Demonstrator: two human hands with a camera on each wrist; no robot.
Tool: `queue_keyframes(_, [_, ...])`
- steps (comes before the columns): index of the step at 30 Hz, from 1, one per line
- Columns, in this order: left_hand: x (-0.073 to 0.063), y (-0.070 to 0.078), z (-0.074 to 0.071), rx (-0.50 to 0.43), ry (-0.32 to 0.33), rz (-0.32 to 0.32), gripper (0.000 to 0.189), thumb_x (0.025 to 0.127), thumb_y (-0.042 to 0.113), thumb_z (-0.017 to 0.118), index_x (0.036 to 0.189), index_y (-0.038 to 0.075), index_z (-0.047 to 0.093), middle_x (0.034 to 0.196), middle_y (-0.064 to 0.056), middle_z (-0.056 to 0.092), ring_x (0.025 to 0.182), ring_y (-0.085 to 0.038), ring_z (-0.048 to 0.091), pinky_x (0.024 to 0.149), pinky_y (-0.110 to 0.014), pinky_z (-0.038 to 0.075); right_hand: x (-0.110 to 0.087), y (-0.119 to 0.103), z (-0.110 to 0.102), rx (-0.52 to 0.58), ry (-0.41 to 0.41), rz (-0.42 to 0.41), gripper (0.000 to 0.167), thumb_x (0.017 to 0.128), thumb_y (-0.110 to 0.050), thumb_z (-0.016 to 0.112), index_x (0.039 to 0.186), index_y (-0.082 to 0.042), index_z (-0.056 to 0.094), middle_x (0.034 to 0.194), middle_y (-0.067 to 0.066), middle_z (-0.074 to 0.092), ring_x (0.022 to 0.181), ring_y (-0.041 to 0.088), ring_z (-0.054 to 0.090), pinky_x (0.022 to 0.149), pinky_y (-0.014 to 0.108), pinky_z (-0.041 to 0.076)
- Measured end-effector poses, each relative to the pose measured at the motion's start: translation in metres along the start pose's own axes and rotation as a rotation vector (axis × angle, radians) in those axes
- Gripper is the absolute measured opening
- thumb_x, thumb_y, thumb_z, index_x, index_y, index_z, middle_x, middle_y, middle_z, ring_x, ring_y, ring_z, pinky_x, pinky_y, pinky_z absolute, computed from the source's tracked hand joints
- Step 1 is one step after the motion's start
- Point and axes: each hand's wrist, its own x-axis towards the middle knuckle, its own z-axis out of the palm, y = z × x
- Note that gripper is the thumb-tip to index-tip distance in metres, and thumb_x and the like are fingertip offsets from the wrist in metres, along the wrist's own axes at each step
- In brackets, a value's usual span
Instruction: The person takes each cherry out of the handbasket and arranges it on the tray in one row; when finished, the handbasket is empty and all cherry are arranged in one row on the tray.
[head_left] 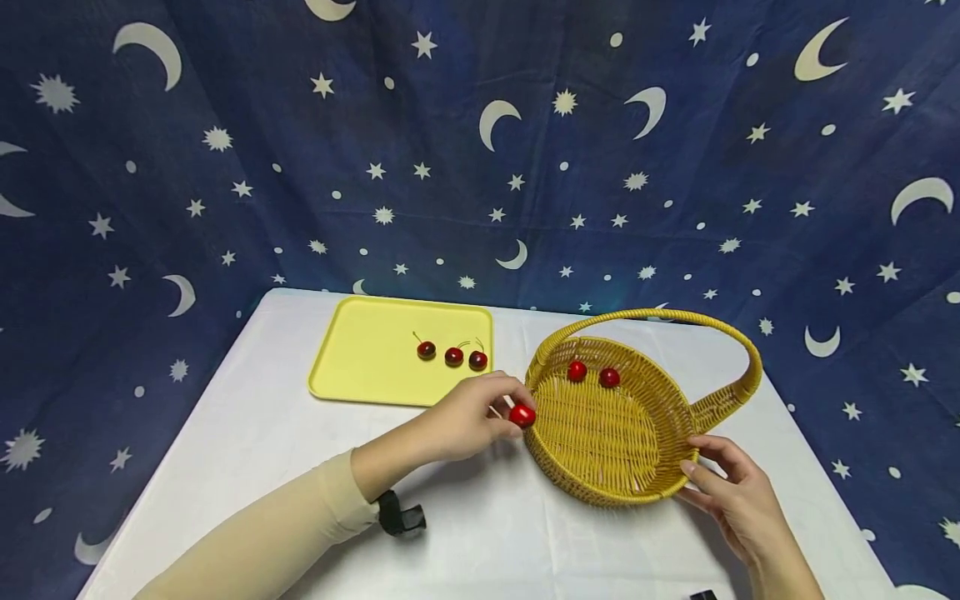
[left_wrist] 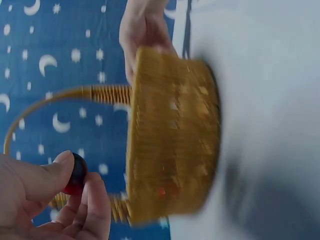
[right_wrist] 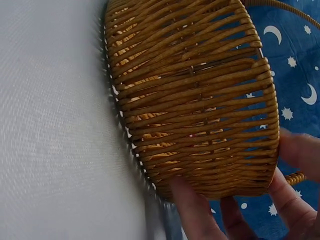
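A red cherry [head_left: 522, 416] is pinched between the thumb and fingers of my left hand [head_left: 472, 414], just at the left rim of a yellow-brown wicker basket [head_left: 600, 492]. The same cherry [left_wrist: 76, 175] looks dark in the left wrist view. My right hand [head_left: 731, 492] grips the basket's right rim near the foot of its arched handle; in the right wrist view its fingers [right_wrist: 192, 210] lie against the woven wall. Inside the basket, two cherries [head_left: 610, 377] rest near the back wall.
Left of the basket lies a yellow tray [head_left: 375, 367] bearing three dark red cherries [head_left: 453, 357], stems showing, toward its right side. A white cloth [head_left: 270, 467] covers the table. Behind hangs a dark blue curtain [head_left: 450, 233] with moons and stars.
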Motion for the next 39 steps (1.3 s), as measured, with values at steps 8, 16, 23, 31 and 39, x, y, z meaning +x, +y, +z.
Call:
queue_keyframes(8, [-0.024, -0.069, -0.060, 0.010, 0.244, -0.207, 0.030, 0.092, 0.001, 0.082, 0.117, 0.016, 0.074, 0.119, -0.006, 0.074, 0.092, -0.020, 0.068, 0.080, -0.033, 0.057, -0.001, -0.004, 0.000, -0.018, -0.030, 0.013, 0.037, 0.102, 0.012, 0.060, 0.131, -0.009, 0.067, 0.122, -0.001, 0.064, 0.102, 0.010, 0.073, 0.079, 0.039, 0.067])
queue_keyframes(16, [-0.023, -0.132, -0.115, 0.142, 0.347, -0.425, 0.026, 0.099, 0.008, 0.077, 0.124, 0.007, 0.069, 0.126, -0.018, 0.073, 0.105, -0.034, 0.071, 0.078, -0.037, 0.056, -0.001, -0.006, 0.002, -0.015, -0.043, 0.013, 0.037, 0.101, 0.013, 0.060, 0.129, -0.012, 0.067, 0.121, -0.004, 0.065, 0.100, 0.009, 0.072, 0.079, 0.039, 0.067])
queue_keyframes(23, [-0.008, -0.154, -0.120, 0.221, 0.333, -0.461, 0.023, 0.099, 0.008, 0.076, 0.121, 0.006, 0.070, 0.120, -0.017, 0.072, 0.114, -0.036, 0.065, 0.105, -0.053, 0.048, -0.001, -0.006, 0.003, -0.016, -0.045, 0.011, 0.036, 0.102, 0.012, 0.060, 0.129, -0.011, 0.066, 0.119, -0.004, 0.065, 0.099, 0.009, 0.072, 0.079, 0.039, 0.067])
queue_keyframes(31, [0.001, -0.153, -0.116, 0.240, 0.312, -0.468, 0.027, 0.097, 0.011, 0.078, 0.122, 0.005, 0.070, 0.118, -0.018, 0.073, 0.111, -0.036, 0.065, 0.102, -0.051, 0.048, -0.002, -0.004, 0.004, -0.010, -0.045, 0.015, 0.036, 0.102, 0.012, 0.060, 0.128, -0.012, 0.066, 0.120, -0.003, 0.065, 0.100, 0.010, 0.073, 0.080, 0.040, 0.067])
queue_keyframes(39, [0.000, -0.149, -0.116, 0.226, 0.285, -0.460, 0.035, 0.096, 0.010, 0.079, 0.129, 0.007, 0.069, 0.121, -0.019, 0.073, 0.114, -0.037, 0.065, 0.104, -0.052, 0.048, -0.002, -0.006, 0.003, -0.030, -0.037, 0.030, 0.035, 0.102, 0.010, 0.061, 0.129, -0.012, 0.065, 0.121, -0.003, 0.064, 0.101, 0.010, 0.073, 0.080, 0.039, 0.067])
